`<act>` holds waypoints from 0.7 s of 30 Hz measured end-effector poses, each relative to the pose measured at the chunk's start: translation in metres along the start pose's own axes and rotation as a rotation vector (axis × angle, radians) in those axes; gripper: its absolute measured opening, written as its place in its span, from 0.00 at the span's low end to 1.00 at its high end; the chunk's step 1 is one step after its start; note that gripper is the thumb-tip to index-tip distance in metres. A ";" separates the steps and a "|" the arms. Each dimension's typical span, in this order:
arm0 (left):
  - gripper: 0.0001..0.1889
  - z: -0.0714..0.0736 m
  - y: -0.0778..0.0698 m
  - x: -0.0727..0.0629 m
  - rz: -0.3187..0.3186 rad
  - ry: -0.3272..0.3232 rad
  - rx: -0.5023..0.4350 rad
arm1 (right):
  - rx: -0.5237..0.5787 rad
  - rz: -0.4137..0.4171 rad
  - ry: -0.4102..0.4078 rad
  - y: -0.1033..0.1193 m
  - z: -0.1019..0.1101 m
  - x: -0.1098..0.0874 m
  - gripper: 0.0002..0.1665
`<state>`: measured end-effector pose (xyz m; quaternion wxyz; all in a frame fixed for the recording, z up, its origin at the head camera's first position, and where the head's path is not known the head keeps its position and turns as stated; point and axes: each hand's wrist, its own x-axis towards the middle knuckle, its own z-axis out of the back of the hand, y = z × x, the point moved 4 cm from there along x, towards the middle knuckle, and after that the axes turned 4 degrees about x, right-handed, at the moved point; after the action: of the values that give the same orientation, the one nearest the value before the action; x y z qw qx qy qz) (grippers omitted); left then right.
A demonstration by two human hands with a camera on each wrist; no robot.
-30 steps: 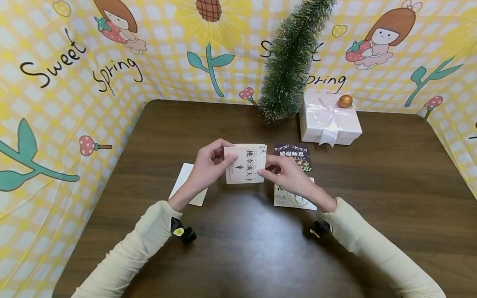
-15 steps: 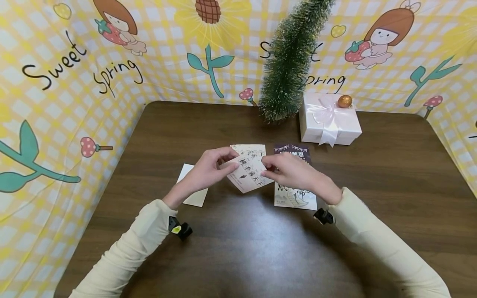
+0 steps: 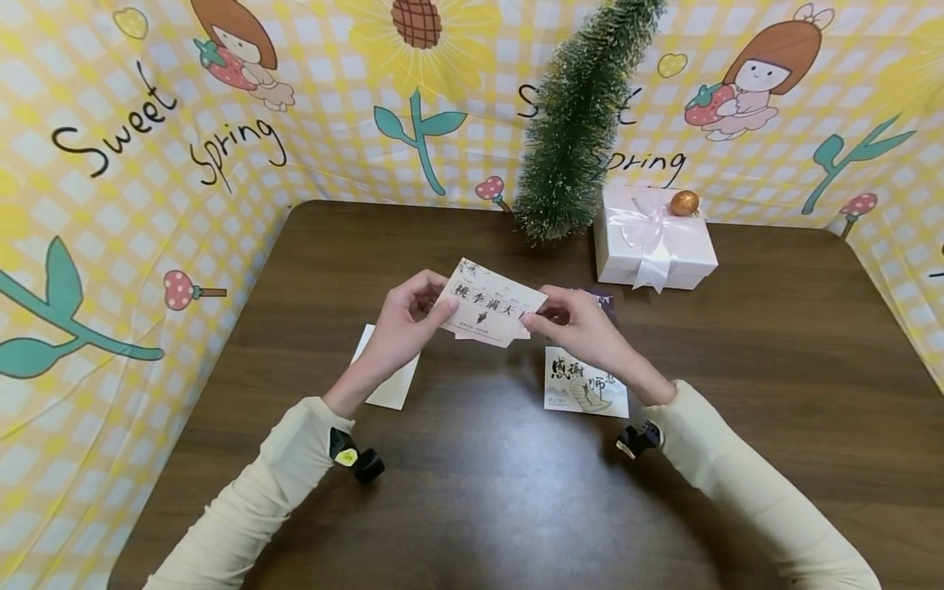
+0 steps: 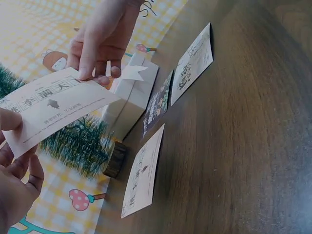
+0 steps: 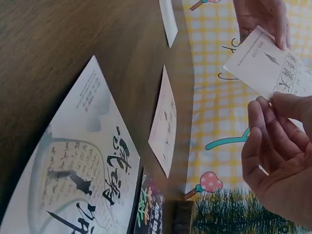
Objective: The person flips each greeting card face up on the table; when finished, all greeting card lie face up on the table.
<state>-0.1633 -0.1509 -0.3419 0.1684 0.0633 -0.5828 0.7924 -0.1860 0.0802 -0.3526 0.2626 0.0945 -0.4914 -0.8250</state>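
Note:
Held between both hands is a pale pink card (image 3: 490, 307) with a row of black Chinese characters and a small dark figure. My left hand (image 3: 413, 315) pinches its left end, thumb on the printed face and fingers behind. The right hand (image 3: 575, 319) pinches the opposite end the same way. In the left wrist view the held card (image 4: 53, 105) is raised well above the table. Below it a similar pink card (image 4: 143, 175) lies on the table; the head view shows only its lower edge. A white card with brush lettering (image 3: 583, 392) lies below the right hand.
A dark purple card (image 3: 606, 305) lies behind the right hand, mostly covered. Left of centre are blank cream cards or paper (image 3: 394, 385) under the left wrist. At the back stand a tinsel tree (image 3: 564, 164) and a white gift box (image 3: 652, 246) with a ribbon and gold ball.
Both hands have turned the held card from sideways lettering to nearly upright, with a slight downward tilt to the right. It has also moved a little away from the body.

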 end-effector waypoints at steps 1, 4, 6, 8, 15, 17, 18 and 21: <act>0.06 0.000 0.000 0.000 0.003 0.007 -0.001 | -0.003 0.002 -0.007 0.000 0.001 0.000 0.08; 0.09 0.002 0.001 0.000 0.016 0.029 0.046 | -0.040 0.014 -0.001 0.003 0.004 0.000 0.08; 0.11 0.004 0.003 -0.001 0.030 0.047 0.090 | -0.063 0.025 0.033 0.005 0.006 0.000 0.06; 0.11 0.006 0.003 -0.001 0.046 0.074 0.129 | -0.080 0.045 0.070 0.008 0.008 0.001 0.05; 0.05 0.006 0.010 -0.009 0.132 0.059 0.090 | -0.065 0.003 0.076 0.006 0.005 0.004 0.07; 0.05 0.005 0.011 -0.013 0.168 0.018 0.028 | -0.053 -0.014 0.069 0.003 0.002 0.003 0.08; 0.06 0.005 0.012 -0.014 0.184 0.001 -0.004 | -0.043 -0.016 0.071 0.002 0.000 0.003 0.07; 0.06 0.002 0.014 -0.018 0.219 -0.020 -0.060 | -0.030 -0.014 0.070 -0.001 -0.005 0.002 0.06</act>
<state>-0.1511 -0.1599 -0.3593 0.0769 0.0019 -0.6115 0.7875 -0.1860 0.0751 -0.3557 0.2752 0.1231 -0.4688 -0.8302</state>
